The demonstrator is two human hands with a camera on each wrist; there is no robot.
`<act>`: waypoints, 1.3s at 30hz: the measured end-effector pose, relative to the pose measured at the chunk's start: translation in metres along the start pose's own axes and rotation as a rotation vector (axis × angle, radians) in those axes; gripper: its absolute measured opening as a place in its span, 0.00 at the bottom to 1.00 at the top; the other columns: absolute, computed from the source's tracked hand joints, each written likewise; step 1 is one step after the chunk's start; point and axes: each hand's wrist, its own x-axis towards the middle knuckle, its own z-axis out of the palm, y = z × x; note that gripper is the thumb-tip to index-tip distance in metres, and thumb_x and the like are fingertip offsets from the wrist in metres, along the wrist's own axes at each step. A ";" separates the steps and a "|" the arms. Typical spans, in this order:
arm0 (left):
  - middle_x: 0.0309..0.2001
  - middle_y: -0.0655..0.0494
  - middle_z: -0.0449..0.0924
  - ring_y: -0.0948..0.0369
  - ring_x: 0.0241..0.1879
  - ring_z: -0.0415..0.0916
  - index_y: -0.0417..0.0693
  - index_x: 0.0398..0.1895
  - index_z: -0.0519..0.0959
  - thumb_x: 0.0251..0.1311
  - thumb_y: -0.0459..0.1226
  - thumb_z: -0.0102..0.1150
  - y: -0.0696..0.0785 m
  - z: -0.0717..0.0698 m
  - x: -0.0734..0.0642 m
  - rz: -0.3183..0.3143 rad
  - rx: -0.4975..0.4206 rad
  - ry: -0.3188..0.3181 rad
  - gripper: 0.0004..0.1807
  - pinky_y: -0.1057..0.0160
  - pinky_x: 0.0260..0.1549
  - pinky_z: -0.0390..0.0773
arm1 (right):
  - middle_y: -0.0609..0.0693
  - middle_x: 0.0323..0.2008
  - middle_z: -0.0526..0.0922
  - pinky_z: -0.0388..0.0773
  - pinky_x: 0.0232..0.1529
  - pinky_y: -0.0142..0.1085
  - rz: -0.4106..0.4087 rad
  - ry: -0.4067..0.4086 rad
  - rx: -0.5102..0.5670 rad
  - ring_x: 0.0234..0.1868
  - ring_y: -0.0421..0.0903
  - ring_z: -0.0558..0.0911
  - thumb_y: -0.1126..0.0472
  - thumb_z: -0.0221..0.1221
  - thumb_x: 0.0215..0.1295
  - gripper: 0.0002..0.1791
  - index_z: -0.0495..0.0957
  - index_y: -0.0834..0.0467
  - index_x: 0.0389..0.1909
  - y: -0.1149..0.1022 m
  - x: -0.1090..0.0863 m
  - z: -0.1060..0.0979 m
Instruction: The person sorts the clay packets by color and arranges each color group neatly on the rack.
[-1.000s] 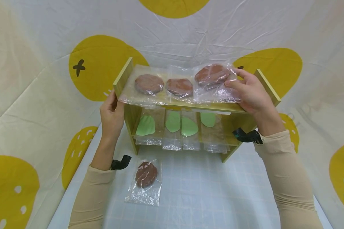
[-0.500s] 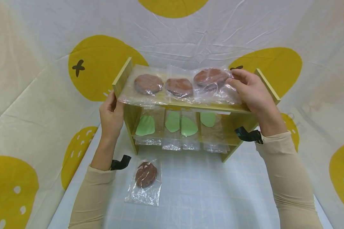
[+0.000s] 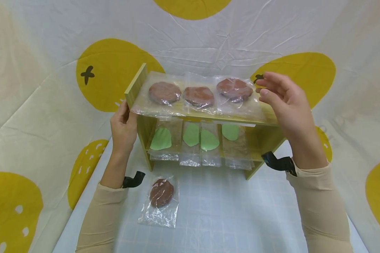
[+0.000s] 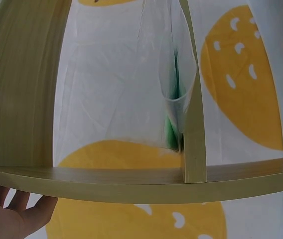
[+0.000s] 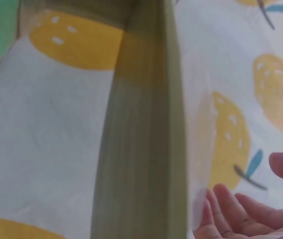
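A two-level wooden shelf (image 3: 263, 135) stands on the table. My left hand (image 3: 123, 128) rests its fingers (image 4: 41, 213) against the outer face of the shelf's left side panel. My right hand (image 3: 291, 102) hovers over the right end of the top board with loosely bent fingers and nothing in them. Just left of its fingertips lies a clear bag (image 3: 239, 109) with a reddish-brown patty (image 3: 234, 88). Beside it on the top board lie a middle bagged patty (image 3: 198, 96) and a left bagged patty (image 3: 164, 92).
Several bagged green leaf-like pieces (image 3: 209, 140) lie along the lower board, bag ends hanging over its front edge. Another bagged patty (image 3: 161, 193) is on the pale blue tablecloth (image 3: 228, 211), front left. A patterned cloth (image 3: 202, 45) hangs behind and at both sides.
My right hand has let go of the right bagged patty and drawn back to the right. That bag has settled flatter on the top board. My left hand has stayed put.
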 end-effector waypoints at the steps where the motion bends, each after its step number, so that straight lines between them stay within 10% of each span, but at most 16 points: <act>1: 0.55 0.45 0.81 0.59 0.49 0.77 0.39 0.64 0.77 0.72 0.30 0.53 0.000 0.000 0.000 0.001 0.004 0.001 0.19 0.65 0.49 0.75 | 0.61 0.54 0.79 0.77 0.50 0.31 -0.021 -0.017 0.026 0.53 0.52 0.79 0.71 0.59 0.69 0.22 0.74 0.65 0.63 -0.002 -0.005 0.002; 26: 0.56 0.48 0.81 0.57 0.51 0.77 0.44 0.65 0.77 0.72 0.30 0.54 -0.027 -0.005 0.005 -0.019 -0.013 0.013 0.20 0.64 0.50 0.76 | 0.68 0.55 0.77 0.76 0.56 0.42 -0.078 -0.388 -0.003 0.54 0.57 0.80 0.76 0.54 0.71 0.24 0.67 0.70 0.67 0.021 -0.078 0.035; 39: 0.56 0.48 0.81 0.56 0.50 0.77 0.45 0.64 0.78 0.72 0.33 0.56 -0.030 -0.005 0.005 -0.013 -0.022 0.011 0.19 0.64 0.49 0.76 | 0.66 0.55 0.78 0.76 0.55 0.48 0.086 -0.511 0.093 0.55 0.63 0.78 0.72 0.53 0.74 0.22 0.69 0.66 0.66 0.075 -0.099 0.063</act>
